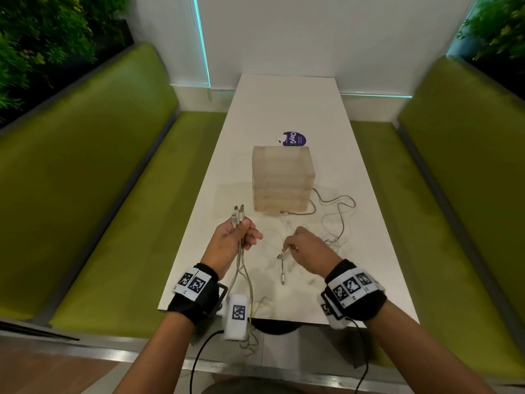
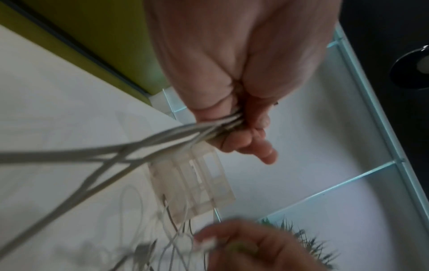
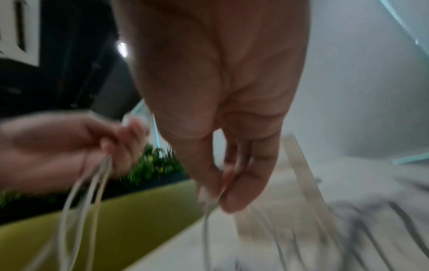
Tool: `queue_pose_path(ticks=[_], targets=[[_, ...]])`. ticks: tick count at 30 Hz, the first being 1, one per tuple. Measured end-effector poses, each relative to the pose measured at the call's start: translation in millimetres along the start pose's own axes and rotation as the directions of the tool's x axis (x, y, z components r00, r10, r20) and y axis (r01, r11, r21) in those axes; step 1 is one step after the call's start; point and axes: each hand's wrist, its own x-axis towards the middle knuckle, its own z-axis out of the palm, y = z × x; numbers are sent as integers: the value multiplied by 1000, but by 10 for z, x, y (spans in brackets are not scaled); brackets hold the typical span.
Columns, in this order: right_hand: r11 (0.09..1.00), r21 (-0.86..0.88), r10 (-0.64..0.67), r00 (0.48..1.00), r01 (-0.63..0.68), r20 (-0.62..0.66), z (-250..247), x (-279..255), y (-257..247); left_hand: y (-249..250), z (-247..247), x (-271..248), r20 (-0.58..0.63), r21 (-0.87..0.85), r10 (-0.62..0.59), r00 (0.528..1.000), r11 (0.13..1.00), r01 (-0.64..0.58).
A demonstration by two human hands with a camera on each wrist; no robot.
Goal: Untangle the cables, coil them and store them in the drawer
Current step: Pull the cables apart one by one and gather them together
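Thin white charging cables (image 1: 335, 214) sprawl tangled over the white rectangular table (image 1: 284, 109), just in front of the translucent plastic drawer box (image 1: 282, 177). We grip a bundle of their plug ends (image 1: 238, 213) upright in our left hand (image 1: 234, 240), fingers curled round the cords. Our right hand (image 1: 305, 248) pinches another cable end (image 1: 281, 255) between thumb and fingertips, low over the tabletop.

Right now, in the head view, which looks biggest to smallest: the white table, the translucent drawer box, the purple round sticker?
1. White table
2. Translucent drawer box
3. Purple round sticker, partly hidden behind the box
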Motion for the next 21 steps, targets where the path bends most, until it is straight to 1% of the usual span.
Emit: queue_pose_path(ticks=[3, 4, 6, 8, 11, 13, 15, 17, 18, 19, 21], targets=[[991, 20, -135, 991, 134, 17, -419, 0, -157, -80, 191, 101, -36, -20, 22, 999, 1000, -23], [986, 49, -162, 987, 161, 7, -527, -2, -211, -110, 265, 131, -41, -19, 23, 999, 1000, -24], [969, 170, -175, 983, 181, -47, -671, 4, -296, -168, 373, 190, -62, -15, 27, 998, 999, -28], [942, 295, -130, 984, 160, -119, -727, 47, -315, -198, 432, 232, -55, -42, 13, 998, 999, -16], [885, 451, -14, 975, 116, -224, -717, 163, -275, -193, 462, 244, 22, -48, 4, 1000, 999, -3], [814, 567, 14, 971, 128, -239, -688, 206, -288, -185, 464, 249, 54, -12, 27, 998, 1000, -27], [726, 667, 16, 965, 168, -261, -658, 219, -323, -168, 443, 257, 56, -9, 56, 997, 998, -56], [620, 766, 54, 966, 167, -255, -608, 207, -311, -148, 403, 267, 31, -40, 86, 996, 996, -85], [606, 784, 63, 974, 136, -217, -566, 199, -283, -137, 376, 273, 0, -47, 95, 995, 994, -95], [641, 762, 56, 986, 86, -158, -511, 197, -239, -122, 352, 273, -41, -50, 102, 994, 993, -104], [796, 605, 7, 1000, -17, 18, -368, 196, -157, -98, 317, 275, -116, -80, 104, 988, 990, -113]])
